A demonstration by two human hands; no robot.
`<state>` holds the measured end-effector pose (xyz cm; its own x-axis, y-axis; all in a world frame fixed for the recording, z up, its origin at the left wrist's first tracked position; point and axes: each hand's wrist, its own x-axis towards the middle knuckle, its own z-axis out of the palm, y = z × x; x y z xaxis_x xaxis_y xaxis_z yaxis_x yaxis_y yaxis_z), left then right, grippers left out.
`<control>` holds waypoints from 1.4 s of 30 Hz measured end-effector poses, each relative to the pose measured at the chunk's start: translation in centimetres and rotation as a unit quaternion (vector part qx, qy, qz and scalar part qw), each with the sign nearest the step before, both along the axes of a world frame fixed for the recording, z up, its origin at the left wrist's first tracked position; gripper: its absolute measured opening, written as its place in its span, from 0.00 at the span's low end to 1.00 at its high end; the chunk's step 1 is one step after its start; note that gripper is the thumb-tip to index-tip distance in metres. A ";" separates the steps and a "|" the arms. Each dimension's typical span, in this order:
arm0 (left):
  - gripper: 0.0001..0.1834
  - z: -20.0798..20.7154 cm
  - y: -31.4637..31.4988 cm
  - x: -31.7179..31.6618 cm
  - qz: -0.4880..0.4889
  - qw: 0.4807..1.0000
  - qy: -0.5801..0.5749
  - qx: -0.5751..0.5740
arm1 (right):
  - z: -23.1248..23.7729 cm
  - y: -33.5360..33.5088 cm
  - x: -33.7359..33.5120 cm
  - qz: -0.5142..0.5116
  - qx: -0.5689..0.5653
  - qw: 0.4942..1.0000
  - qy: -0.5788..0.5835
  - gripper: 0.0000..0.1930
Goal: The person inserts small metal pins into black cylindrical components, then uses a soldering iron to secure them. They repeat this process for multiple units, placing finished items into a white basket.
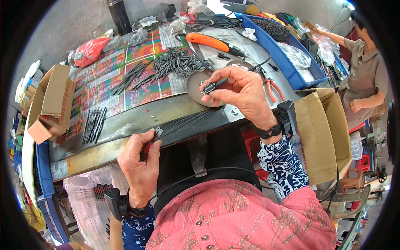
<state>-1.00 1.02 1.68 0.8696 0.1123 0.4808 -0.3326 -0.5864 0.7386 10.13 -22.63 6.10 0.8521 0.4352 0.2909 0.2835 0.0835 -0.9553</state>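
Observation:
My left hand (141,160) is closed at the table's front edge. Thumb and forefinger pinch a dark strip with a metal end (158,132) that has small holes; the rest of it is hidden by the fingers. Above the brown round dish (194,79), my right hand (243,93) pinches a small black piece with a rounded, light-rimmed end (209,87). Tiny pieces lie in that dish, partly covered by the hand. On the printed sheet behind it are a heap of short black pieces (177,62) and longer black strips (131,77).
A row of black strips (95,125) lies at the left beside an open cardboard box (52,100). An orange-handled corded tool (212,43), pliers (271,87) and a blue bin (308,73) occupy the right side. Another open carton (318,137) stands by my right arm; a person (364,75) is beyond.

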 end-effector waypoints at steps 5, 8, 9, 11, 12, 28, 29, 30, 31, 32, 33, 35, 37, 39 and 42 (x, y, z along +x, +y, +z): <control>0.10 0.1 -0.3 0.0 0.004 1.000 -0.011 -0.021 | -1.0 0.8 -0.8 0.012 0.041 0.999 0.008 0.11; 0.10 0.1 -0.5 -0.1 -0.003 1.000 -0.008 -0.024 | -1.5 1.0 -1.3 0.002 0.035 0.999 0.003 0.11; 0.10 0.1 -0.6 -0.1 -0.008 0.999 -0.015 -0.029 | -1.6 1.1 -1.5 0.004 0.035 0.999 0.004 0.11; 0.11 0.2 -0.8 -0.1 -0.013 0.999 -0.019 -0.029 | -1.7 1.3 -1.9 0.006 0.033 0.999 -0.004 0.11; 0.11 0.2 -0.9 -0.1 -0.012 1.000 -0.017 -0.023 | -1.8 1.3 -2.0 0.001 0.029 1.000 0.003 0.11; 0.12 -0.2 -2.0 -1.4 -0.033 0.999 0.007 -0.002 | -3.8 3.7 -5.8 0.050 0.006 0.995 0.081 0.09; 0.12 -0.2 -2.0 -1.5 -0.034 0.999 0.008 -0.001 | -3.9 3.9 -5.9 0.044 0.003 0.995 0.086 0.10; 0.12 -0.2 -2.1 -1.7 -0.034 0.999 0.008 0.000 | -4.1 3.9 -5.9 0.050 0.012 0.994 0.094 0.10; 0.12 -0.2 -2.0 -1.7 -0.037 0.999 0.007 0.004 | -4.2 3.9 -5.9 0.054 0.015 0.992 0.111 0.11; 0.12 -0.3 -2.0 -1.8 -0.041 0.999 0.005 0.008 | -4.3 3.9 -6.0 0.057 0.017 0.990 0.127 0.11; 0.12 -0.4 -2.1 -1.9 -0.044 0.999 0.004 0.012 | -4.5 4.0 -6.0 0.057 0.022 0.990 0.130 0.11; 0.12 -0.6 -2.1 -2.0 -0.044 0.999 0.014 0.002 | -4.8 4.1 -6.1 0.054 0.030 0.989 0.137 0.11; 0.12 -0.8 -2.0 -2.0 -0.045 0.999 0.020 -0.002 | -5.0 4.2 -6.1 0.054 0.023 0.988 0.140 0.11; 0.12 -1.0 -1.9 -2.1 -0.048 0.999 0.023 0.003 | -5.2 4.2 -6.1 0.054 0.019 0.987 0.148 0.11; 0.12 -1.4 -1.9 -2.0 -0.049 0.999 0.018 0.010 | -5.4 4.1 -6.0 0.059 0.011 0.985 0.159 0.11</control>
<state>-3.00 -0.85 0.29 0.8931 0.0156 0.4497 -0.3624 -0.5675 0.7394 4.15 -18.51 0.72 0.8450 0.5341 0.0271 -0.0436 0.1193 -0.9919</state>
